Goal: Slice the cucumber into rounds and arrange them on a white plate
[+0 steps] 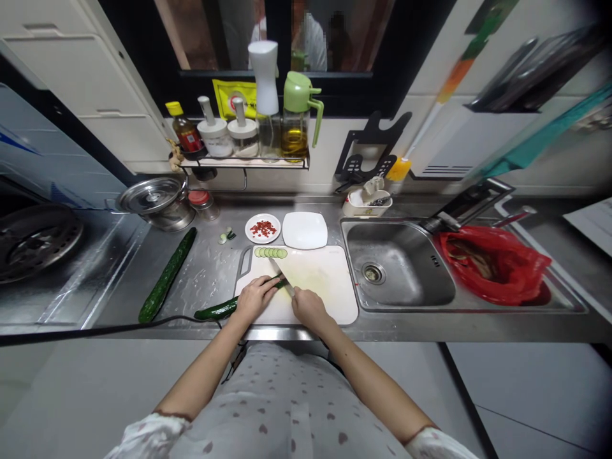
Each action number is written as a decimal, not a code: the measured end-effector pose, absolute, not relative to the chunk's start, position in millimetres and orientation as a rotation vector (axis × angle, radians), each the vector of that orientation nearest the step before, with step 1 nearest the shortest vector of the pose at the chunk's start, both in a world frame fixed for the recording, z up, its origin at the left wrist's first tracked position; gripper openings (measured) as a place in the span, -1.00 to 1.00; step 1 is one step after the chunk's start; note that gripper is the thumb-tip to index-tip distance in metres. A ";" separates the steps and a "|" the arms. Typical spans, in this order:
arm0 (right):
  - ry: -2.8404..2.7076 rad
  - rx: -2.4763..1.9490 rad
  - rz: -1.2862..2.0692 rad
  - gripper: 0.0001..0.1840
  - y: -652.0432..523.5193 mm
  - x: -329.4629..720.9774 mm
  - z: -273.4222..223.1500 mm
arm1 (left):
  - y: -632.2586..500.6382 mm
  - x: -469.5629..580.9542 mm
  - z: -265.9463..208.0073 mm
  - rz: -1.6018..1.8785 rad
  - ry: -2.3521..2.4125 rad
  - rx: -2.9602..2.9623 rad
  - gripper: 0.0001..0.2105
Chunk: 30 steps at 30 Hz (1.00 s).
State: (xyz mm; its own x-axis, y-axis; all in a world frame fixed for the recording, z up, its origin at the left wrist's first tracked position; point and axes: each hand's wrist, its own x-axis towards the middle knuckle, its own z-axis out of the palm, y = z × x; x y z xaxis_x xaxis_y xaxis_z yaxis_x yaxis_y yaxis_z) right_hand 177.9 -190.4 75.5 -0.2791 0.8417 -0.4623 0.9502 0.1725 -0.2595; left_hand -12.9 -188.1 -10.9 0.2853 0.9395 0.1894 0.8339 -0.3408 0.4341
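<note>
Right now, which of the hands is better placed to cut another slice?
Probably the right hand: it already grips the knife, with the blade at the cucumber. The left hand is busy holding the cucumber.

Indoor light fell fairly even, moderately bright. Steel counter (210, 277) glared along front edge; sink (406, 274) caught soft highlights. Window glass (356, 38) held dim reflections, partly pixelated. Wide-angle stretch warped margins; teal strip (540, 136) at right smeared.
</note>
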 end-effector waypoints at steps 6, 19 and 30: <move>2.226 1.713 -0.777 -0.70 -195.9 184.7 74.5 | -188.3 -12.3 -8.3 0.607 1.636 2.294 -0.68; 2.216 1.704 -0.790 -0.69 -195.3 184.1 77.0 | -188.2 -11.3 -6.5 0.594 1.641 2.289 -0.68; 2.268 1.708 -0.792 -0.67 -179.5 168.7 70.0 | -188.4 -11.0 -7.2 0.578 1.646 2.303 -0.68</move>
State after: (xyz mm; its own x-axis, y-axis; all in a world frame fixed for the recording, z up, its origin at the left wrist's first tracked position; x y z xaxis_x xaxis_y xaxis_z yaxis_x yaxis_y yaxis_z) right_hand 168.7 -179.5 70.0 -0.3158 0.8317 -0.4566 0.9352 0.1916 -0.2977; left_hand -11.0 -188.4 -7.2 0.2826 0.9438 0.1714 0.8438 -0.3296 0.4236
